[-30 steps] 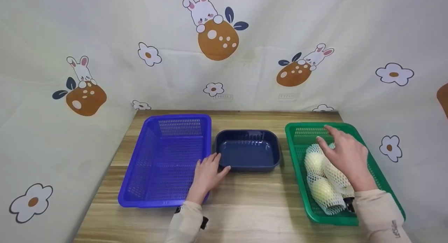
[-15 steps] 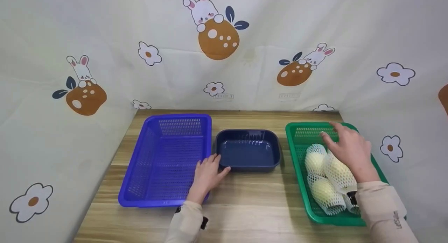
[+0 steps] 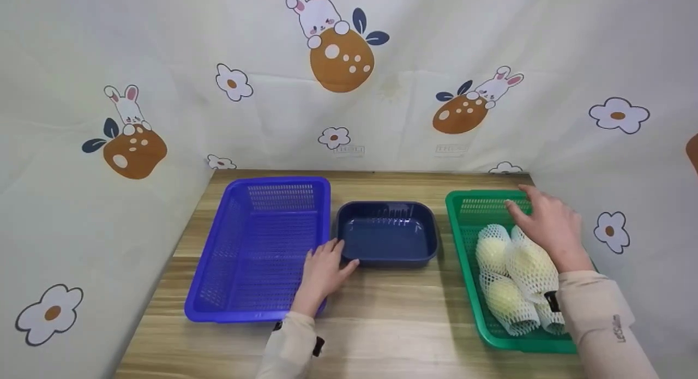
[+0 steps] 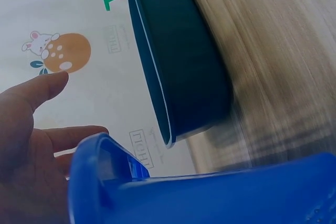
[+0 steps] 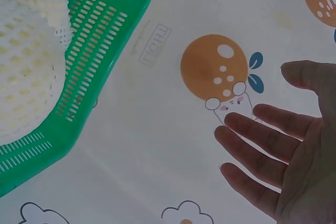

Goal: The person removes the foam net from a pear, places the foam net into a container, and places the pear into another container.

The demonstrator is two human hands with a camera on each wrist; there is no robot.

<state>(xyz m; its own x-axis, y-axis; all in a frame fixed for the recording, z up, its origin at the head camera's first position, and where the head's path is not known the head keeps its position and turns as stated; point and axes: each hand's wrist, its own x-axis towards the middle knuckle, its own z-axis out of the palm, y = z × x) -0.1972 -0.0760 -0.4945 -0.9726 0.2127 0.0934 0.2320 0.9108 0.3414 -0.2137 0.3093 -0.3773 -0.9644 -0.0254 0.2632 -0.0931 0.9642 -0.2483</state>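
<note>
My left hand (image 3: 322, 270), fingers loosely spread and holding nothing, hovers over the right rim of the blue-purple plastic basket (image 3: 256, 316), near the dark blue dish (image 3: 390, 262). Its palm and thumb (image 4: 44, 90) show in the left wrist view beyond the basket edge. Over the right side of the green basket (image 3: 473, 292), my right hand (image 3: 551, 226) is raised with nothing in it. Its spread fingers (image 5: 268, 139) appear in the right wrist view. Several pale yellow fruits (image 3: 504, 300) in white foam net sleeves lie inside the green basket; my right wrist and sleeve hide part of them.
All three containers stand side by side on a wood-grain table (image 3: 392, 324). A pale cloth (image 3: 392, 112) printed with rabbits and flowers hangs behind and along both sides. Bare wood lies in front of the dish.
My right hand has shifted slightly right and away from me above the green basket, uncovering more of the netted fruits. The left hand has stayed where it was.
</note>
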